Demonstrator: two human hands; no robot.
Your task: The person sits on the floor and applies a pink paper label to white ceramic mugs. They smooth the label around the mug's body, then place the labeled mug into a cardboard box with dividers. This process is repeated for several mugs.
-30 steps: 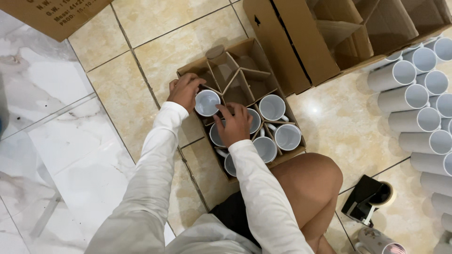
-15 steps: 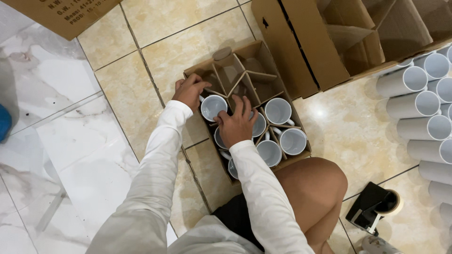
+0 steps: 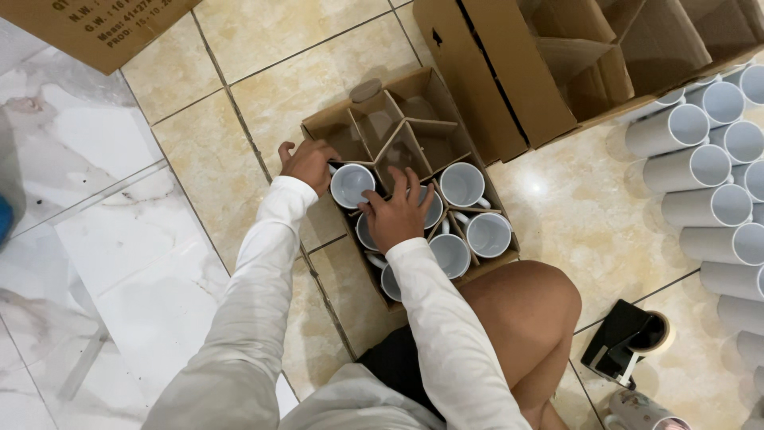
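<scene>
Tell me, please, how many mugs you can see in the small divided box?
7 mugs show in the box: one by the left hand, two right, two under the right hand, two nearest. Others may be hidden.

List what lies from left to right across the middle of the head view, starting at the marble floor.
Marble floor slab → left hand → white mug at that hand → right hand → mug in the divided box → row of white tubes lying on the tiles.

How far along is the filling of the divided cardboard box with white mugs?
Done: several cells of the box nearer the person hold mugs. In hand: the left hand and right hand flank a white mug in its cell. Left: the far cells look empty.
</scene>
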